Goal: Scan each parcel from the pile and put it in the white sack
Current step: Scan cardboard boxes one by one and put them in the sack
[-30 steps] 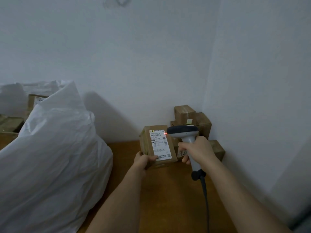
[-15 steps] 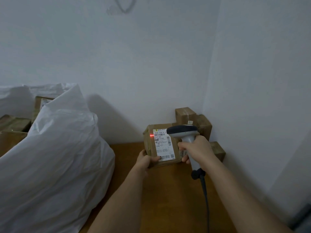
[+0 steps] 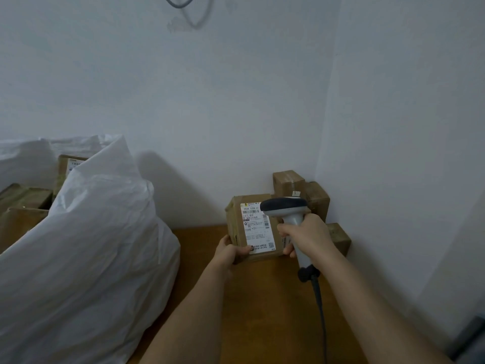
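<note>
The big white sack (image 3: 86,258) takes up pretty much the whole left side, slumped on the wooden bench (image 3: 262,311) with its mouth gaping open toward the back wall. A few cardboard boxes (image 3: 26,203) show inside or just behind that opening, one with a label on it, hard to say exactly which side of the sack's rim they sit on. The bench runs brown and bare-ish down the middle toward the corner of the room.

Back in that corner sits the pile (image 3: 312,195) of remaining parcels, a handful of brown cartons stacked against the two walls.

Just in front of the pile is the parcel (image 3: 236,219) being dealt with: a small brown box held up on edge, its white shipping label (image 3: 258,227) facing the camera. The left hand (image 3: 229,252) grips it at the lower left corner, fingers (image 3: 225,240) tucked round the side and thumb pressed on the front face near the bottom of the label.

The right hand (image 3: 307,232) is wrapped tight round the grey handle of the scanner (image 3: 287,208), whose dark head sits right at the parcel's upper right corner, overlapping the label's edge. Its black cable (image 3: 319,306) trails down off the handle toward the bottom of the view. No red beam is visible on the label.
</note>
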